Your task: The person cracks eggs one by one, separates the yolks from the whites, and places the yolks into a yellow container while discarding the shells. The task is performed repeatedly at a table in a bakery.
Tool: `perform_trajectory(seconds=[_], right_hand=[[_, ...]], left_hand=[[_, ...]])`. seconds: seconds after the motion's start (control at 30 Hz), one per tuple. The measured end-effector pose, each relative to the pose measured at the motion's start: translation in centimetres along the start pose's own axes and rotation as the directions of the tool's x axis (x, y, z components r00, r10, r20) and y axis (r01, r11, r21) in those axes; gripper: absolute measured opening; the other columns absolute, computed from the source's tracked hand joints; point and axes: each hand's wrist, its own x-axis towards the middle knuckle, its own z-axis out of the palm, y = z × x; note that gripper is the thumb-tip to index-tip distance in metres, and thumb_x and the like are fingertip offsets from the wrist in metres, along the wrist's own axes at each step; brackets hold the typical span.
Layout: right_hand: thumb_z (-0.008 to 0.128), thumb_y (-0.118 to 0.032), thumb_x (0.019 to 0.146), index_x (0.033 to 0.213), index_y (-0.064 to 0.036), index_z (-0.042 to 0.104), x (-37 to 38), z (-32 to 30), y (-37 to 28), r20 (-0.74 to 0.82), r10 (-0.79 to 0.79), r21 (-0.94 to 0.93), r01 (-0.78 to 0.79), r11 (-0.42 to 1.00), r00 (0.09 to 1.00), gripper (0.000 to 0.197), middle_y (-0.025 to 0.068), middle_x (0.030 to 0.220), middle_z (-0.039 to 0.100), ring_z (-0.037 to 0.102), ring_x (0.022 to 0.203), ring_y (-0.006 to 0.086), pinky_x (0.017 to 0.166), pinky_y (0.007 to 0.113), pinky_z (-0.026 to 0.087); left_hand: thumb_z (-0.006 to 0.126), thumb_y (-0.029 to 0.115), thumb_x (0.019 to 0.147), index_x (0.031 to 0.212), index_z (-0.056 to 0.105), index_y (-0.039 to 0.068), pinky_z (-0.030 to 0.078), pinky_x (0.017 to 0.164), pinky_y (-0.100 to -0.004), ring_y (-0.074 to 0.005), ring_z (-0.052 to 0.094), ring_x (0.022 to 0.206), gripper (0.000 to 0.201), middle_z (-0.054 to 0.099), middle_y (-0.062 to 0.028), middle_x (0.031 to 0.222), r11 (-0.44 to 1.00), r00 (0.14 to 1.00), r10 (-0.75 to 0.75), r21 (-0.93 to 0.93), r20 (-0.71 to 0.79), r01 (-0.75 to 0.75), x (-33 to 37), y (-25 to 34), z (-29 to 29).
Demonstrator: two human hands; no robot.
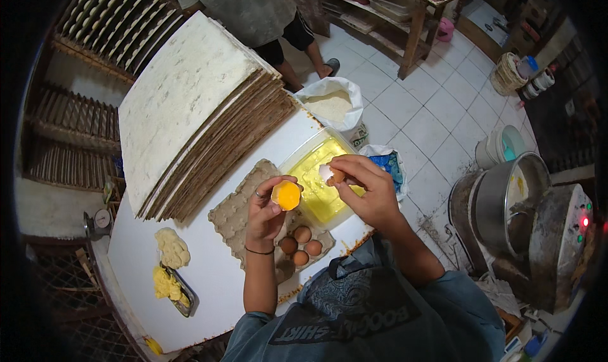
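My left hand (265,211) holds half an eggshell with a yolk (289,196) in it, over the edge of the cardboard egg tray (235,194). In my right hand (367,188) is the other eggshell half (330,174), broken and showing its white inside. It is held above a clear plastic tub (324,136) of yellowish liquid. Several whole brown eggs (303,234) sit in the near part of the tray, below my hands. The two shell halves are apart.
A tall stack of floured boards (190,102) stands on the white table (136,267). Dough (171,248) and a dish of yellow fat (166,285) lie at left. Beyond the tub are an open sack (332,105) and a standing person (244,10). A mixer (506,203) is at right.
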Motion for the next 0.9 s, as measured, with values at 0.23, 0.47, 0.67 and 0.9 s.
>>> perform_trajectory(seconds=[0.23, 0.47, 0.67, 0.9], right_hand=[[0.059, 0.005, 0.074, 0.104, 0.0016, 0.058, -0.1, -0.1, -0.7, 0.068, 0.007, -0.013, -0.006, 1.0, 0.998, 0.03, 0.0131, 0.105, 0.057, 0.059, 0.095, 0.0192, 0.079, 0.026, 0.051], [0.056, 0.005, 0.076, 0.105, -0.0007, 0.059, -1.2, -4.1, 3.8, -0.173, 0.129, 0.029, -0.126, 0.992, 0.976, 0.031, 0.0103, 0.107, 0.053, 0.058, 0.093, 0.0167, 0.077, 0.024, 0.05], [0.057, 0.001, 0.077, 0.108, -0.0021, 0.059, -4.9, -9.9, 14.3, -0.248, 0.447, -0.023, -0.466, 0.884, 0.86, 0.03, 0.0069, 0.097, 0.053, 0.059, 0.088, 0.0146, 0.075, 0.023, 0.047], [0.064, -0.016, 0.074, 0.13, -0.0089, 0.043, -9.3, -12.6, 26.3, -0.333, 0.605, -0.336, -0.69, 0.641, 0.723, 0.06, 0.016, 0.118, 0.053, 0.057, 0.095, 0.0219, 0.084, 0.029, 0.044]], left_hand=[[0.062, 0.008, 0.071, 0.118, 0.052, 0.006, 0.045, 0.088, -0.0405, -0.0325, 0.054, 0.103, 0.048, 0.05, -0.0212, 0.117, 1.0, 0.999, -0.014, -0.001, 0.052, 0.014, 0.2, 0.0, -0.1], [0.062, 0.008, 0.068, 0.117, 0.054, 0.01, 0.048, 0.084, -0.0371, -0.0314, 0.054, 0.101, 0.05, 0.052, -0.019, 0.113, 1.0, 0.999, -0.024, 0.016, -0.03, 0.024, -0.2, 0.1, 0.2], [0.06, 0.005, 0.072, 0.118, 0.052, 0.004, 0.042, 0.092, -0.0389, -0.0291, 0.052, 0.106, 0.046, 0.05, -0.0212, 0.118, 0.995, 0.998, -0.038, 0.094, -0.048, 0.042, -1.4, -0.9, -1.0], [0.062, 0.004, 0.072, 0.117, 0.051, 0.0, 0.039, 0.095, -0.037, -0.0262, 0.051, 0.108, 0.047, 0.052, -0.0199, 0.117, 0.984, 0.987, -0.097, 0.136, -0.128, 0.114, -2.1, -2.4, 0.0]])
